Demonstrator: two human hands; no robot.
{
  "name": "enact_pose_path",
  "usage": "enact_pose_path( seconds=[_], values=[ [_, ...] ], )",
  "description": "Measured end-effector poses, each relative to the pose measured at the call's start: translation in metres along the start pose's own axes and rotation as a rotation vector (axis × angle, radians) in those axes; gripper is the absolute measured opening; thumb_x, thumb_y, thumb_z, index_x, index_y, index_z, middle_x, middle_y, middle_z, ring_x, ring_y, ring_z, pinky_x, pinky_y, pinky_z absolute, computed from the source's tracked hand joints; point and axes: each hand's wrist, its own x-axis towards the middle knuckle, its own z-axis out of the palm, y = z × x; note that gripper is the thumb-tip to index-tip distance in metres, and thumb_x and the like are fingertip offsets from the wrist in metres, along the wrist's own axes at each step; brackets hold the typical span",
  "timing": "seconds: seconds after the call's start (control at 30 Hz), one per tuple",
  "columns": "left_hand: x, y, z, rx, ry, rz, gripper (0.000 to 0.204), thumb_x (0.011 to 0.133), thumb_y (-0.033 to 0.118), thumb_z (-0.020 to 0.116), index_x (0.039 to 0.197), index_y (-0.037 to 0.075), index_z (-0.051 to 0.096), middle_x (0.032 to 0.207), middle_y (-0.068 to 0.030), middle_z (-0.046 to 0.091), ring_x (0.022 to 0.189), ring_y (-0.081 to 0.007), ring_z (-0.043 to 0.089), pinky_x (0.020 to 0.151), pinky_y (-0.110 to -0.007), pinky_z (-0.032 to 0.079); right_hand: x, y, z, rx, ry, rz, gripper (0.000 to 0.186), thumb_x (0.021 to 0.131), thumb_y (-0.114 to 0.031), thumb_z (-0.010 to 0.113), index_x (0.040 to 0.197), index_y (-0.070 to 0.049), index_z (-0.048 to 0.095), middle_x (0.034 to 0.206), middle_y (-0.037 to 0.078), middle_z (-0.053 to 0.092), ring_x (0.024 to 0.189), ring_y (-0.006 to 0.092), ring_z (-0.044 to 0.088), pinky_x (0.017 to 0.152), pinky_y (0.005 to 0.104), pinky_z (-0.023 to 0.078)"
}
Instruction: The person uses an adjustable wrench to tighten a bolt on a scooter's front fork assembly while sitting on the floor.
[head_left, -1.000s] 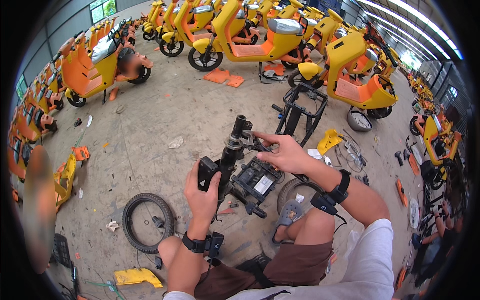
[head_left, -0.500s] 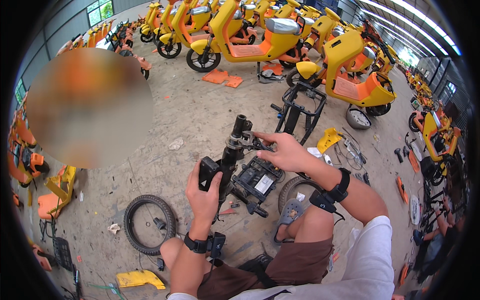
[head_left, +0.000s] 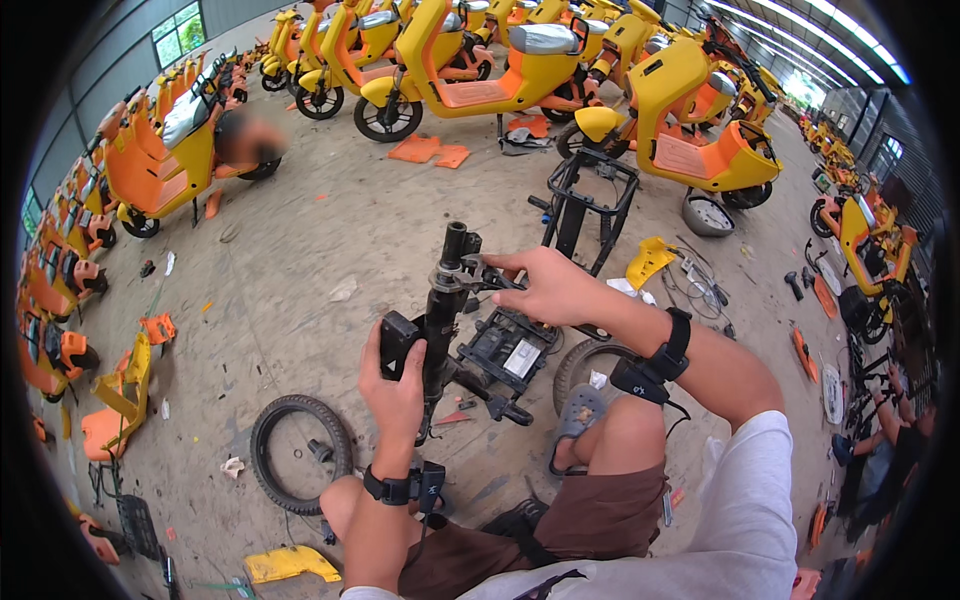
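My right hand [head_left: 555, 285] is closed on the dark handle of a wrench [head_left: 478, 277], its fingertips close to the tool's head. The grey jaws sit at the collar near the top of a black steering tube [head_left: 440, 315], which stands nearly upright, tilted a little. My left hand [head_left: 390, 385] is wrapped round a black box [head_left: 398, 345] with a small white mark, right beside the tube. Whether the box is fixed to the tube I cannot tell. Below the tube lies a black frame part [head_left: 510, 350] with a white label, its joint to the tube partly hidden.
A loose tyre [head_left: 258, 455] lies by my left knee; another tyre [head_left: 575, 370] is behind my right foot. Ahead stands a bare black frame [head_left: 590, 205]. Yellow scooters [head_left: 470, 75] line the back. A yellow panel [head_left: 290, 565] and cables [head_left: 700, 285] lie on the floor.
The view has shifted a little, so my hands and the tube sit slightly farther left and higher in the picture. Both grips look the same. Scooters at left now show where a blur was.
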Motion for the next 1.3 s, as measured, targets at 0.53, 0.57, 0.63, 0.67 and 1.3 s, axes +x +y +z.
enact_pose_path(
  seconds=[0.53, 0.57, 0.63, 0.67, 1.3],
  values=[
    [0.004, -0.01, 0.002, -0.107, -0.046, -0.114, 0.052, 0.085, 0.019, 0.072, 0.129, -0.002, 0.053, 0.117, -0.0131, 0.06, 0.103, -0.0185, 0.057, 0.091, -0.03, 0.044, -0.003, 0.009, 0.019, 0.267, 0.03, 0.025, 0.053, 0.078, -0.013, 0.066, 0.127, 0.003, 0.053, 0.065, 0.013, 0.062, 0.051, 0.017, 0.058, 0.05, 0.0325, 0.048],
    [0.004, -0.015, 0.004, -0.102, -0.045, -0.074, 0.053, 0.085, 0.02, 0.072, 0.129, -0.002, 0.053, 0.117, -0.0137, 0.061, 0.102, -0.0187, 0.058, 0.09, -0.03, 0.045, 0.004, 0.022, 0.028, 0.225, 0.096, -0.058, 0.051, 0.077, -0.014, 0.066, 0.123, 0.004, 0.056, 0.06, 0.013, 0.061, 0.048, 0.02, 0.058, 0.05, 0.0347, 0.047],
    [0.012, -0.033, 0.002, -0.06, -0.014, 0.005, 0.053, 0.086, 0.022, 0.072, 0.128, -0.002, 0.053, 0.116, -0.0142, 0.062, 0.101, -0.0187, 0.058, 0.09, -0.03, 0.045, -0.002, 0.011, 0.03, 0.253, 0.151, 0.01, 0.042, 0.077, -0.013, 0.066, 0.115, 0.004, 0.061, 0.062, 0.017, 0.062, 0.049, 0.0203, 0.06, 0.052, 0.0343, 0.049],
    [0.013, -0.039, 0.003, -0.028, -0.003, 0.042, 0.052, 0.086, 0.024, 0.072, 0.128, -0.003, 0.054, 0.115, -0.0141, 0.062, 0.1, -0.0185, 0.059, 0.089, -0.03, 0.045, -0.004, 0.011, 0.032, 0.269, 0.175, 0.037, 0.035, 0.072, -0.012, 0.066, 0.103, 0.005, 0.066, 0.065, 0.02, 0.064, 0.056, 0.0268, 0.064, 0.058, 0.0362, 0.051],
    [0.015, -0.031, -0.002, 0.041, -0.054, -0.028, 0.059, 0.087, 0.036, 0.068, 0.127, -0.006, 0.054, 0.122, -0.0139, 0.061, 0.107, -0.0204, 0.058, 0.094, -0.031, 0.043, 0.008, 0.02, 0.061, 0.18, 0.441, -0.016, 0.025, 0.075, -0.012, 0.063, 0.084, 0.011, 0.066, 0.08, 0.029, 0.064, 0.088, 0.0413, 0.064, 0.077, 0.0413, 0.051]
  ],
)
